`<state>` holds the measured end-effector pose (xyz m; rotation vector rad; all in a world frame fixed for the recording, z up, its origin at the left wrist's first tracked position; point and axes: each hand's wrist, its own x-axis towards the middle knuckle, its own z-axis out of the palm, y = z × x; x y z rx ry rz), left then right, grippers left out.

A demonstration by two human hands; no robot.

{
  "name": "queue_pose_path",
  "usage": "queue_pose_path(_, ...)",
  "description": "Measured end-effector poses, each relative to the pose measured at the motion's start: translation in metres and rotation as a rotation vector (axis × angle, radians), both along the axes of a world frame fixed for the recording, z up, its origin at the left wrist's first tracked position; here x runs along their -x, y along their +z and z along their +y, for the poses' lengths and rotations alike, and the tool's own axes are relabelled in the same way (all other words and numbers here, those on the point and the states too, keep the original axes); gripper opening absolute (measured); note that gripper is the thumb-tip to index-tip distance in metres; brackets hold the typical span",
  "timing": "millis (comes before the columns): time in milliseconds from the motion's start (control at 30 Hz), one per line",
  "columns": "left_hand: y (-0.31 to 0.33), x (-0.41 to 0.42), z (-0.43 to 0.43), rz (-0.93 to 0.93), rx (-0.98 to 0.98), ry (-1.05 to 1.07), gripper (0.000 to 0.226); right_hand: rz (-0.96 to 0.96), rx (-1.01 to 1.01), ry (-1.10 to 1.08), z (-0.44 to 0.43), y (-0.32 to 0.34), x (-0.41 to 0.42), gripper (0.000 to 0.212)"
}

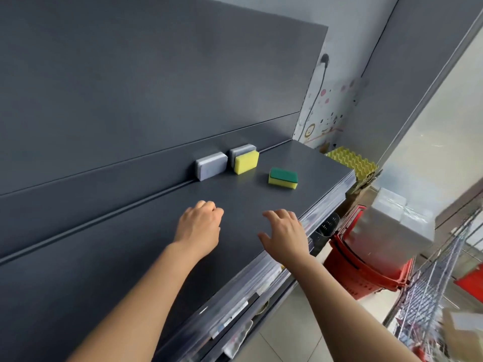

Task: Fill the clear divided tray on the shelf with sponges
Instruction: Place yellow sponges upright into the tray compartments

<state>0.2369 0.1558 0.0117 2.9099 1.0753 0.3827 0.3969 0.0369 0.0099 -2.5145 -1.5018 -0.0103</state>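
Dark shelf bearing four sponges

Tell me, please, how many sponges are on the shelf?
4: grey sponge and another grey sponge against the back panel, yellow sponge fronting the second, green-topped sponge apart, right.

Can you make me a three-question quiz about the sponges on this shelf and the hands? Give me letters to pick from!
1. Where is the green-topped sponge?
A. flat on the shelf
B. in the red basket
C. in a hand

2. How many sponges show?
A. two
B. four
C. six

3. What is the left hand doing?
A. curled, holding nothing visible
B. gripping a sponge
C. pointing up

Answers: 1 A, it lies alone on the shelf. 2 B, two grey, one yellow, one green-topped. 3 A, fingers curled, no sponge in it.
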Motion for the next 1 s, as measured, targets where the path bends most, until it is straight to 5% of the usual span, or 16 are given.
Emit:
queue_pose_path(800, -0.008, -0.225, 0.138, 0.078, -0.006, 0.222, 0.047, -0.02, 0.027, 0.153, 0.136, -0.028, -0.206, 0.062)
queue_pose_path(1000, -0.004, -0.237, 0.14, 0.087, -0.014, 0.355, 0.022, -0.056, -0.02, 0.177, 0.156, -0.031, -0.227, 0.041)
